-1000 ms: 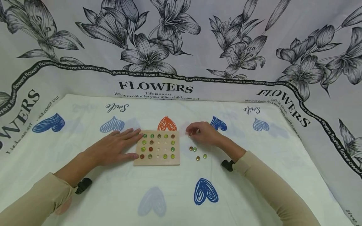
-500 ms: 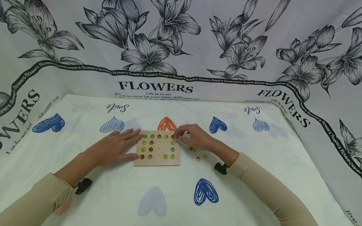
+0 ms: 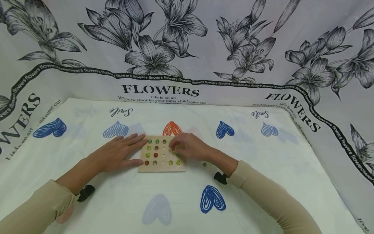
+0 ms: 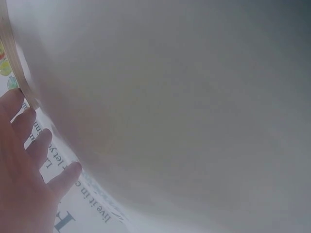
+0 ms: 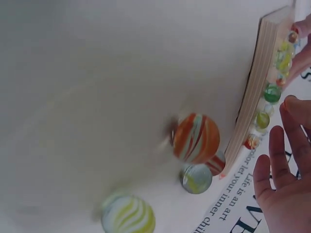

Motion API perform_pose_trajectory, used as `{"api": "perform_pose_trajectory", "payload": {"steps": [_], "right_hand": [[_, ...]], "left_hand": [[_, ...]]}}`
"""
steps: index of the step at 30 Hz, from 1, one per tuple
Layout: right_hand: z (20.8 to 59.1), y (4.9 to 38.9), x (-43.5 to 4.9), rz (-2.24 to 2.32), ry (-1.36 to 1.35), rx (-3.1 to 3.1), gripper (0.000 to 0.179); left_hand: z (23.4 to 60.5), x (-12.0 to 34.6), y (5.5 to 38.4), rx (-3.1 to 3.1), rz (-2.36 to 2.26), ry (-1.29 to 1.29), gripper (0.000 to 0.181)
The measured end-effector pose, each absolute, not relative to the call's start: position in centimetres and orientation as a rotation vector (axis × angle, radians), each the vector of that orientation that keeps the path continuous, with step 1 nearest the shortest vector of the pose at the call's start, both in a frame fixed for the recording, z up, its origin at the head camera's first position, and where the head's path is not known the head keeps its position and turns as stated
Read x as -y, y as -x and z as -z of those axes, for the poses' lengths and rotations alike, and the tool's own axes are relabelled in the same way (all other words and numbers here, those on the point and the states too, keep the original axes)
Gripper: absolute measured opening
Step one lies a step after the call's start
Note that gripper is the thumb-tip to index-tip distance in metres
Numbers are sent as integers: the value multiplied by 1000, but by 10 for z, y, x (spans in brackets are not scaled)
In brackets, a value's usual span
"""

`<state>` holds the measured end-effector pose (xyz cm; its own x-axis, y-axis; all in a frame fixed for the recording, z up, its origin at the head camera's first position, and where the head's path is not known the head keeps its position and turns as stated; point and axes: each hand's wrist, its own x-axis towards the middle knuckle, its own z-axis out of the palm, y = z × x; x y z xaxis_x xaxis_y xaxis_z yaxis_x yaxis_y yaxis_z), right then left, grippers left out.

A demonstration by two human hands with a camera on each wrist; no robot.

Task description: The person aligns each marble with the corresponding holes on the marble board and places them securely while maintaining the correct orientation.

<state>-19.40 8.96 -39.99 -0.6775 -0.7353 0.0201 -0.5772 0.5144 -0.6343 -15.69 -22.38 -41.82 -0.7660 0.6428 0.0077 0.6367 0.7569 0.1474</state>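
Observation:
A wooden board [image 3: 159,169] with rows of round hollows lies on the table, and glass marbles in green, yellow and brown sit in many of them. My left hand [image 3: 118,152] rests with straight fingers and thumb on the board's left edge. Over the right part of the board is my right hand [image 3: 191,148], pinching a reddish-brown marble [image 3: 173,150] between thumb and fingertips. That hand hides part of the upper right hollows. In the right wrist view, only a sliver of orange shows at the fingertips.
Right of the board lie several loose marbles, partly hidden by the right wrist in the head view. Among them are an orange-striped marble [image 5: 197,138] and a yellow-striped marble [image 5: 129,216]. A white tablecloth [image 3: 117,201] with printed hearts covers the table.
My right hand picked up a marble from right of the board and carried it left over the board's right side. My left hand has stayed in place.

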Motion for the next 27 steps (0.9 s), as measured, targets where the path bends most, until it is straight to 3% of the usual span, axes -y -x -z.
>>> {"api": "perform_pose_trajectory", "payload": {"steps": [27], "right_hand": [[399,191,-93,842,1053,-2585,24]], "left_hand": [[417,224,157,-2890,-224,-1039,78]]}}
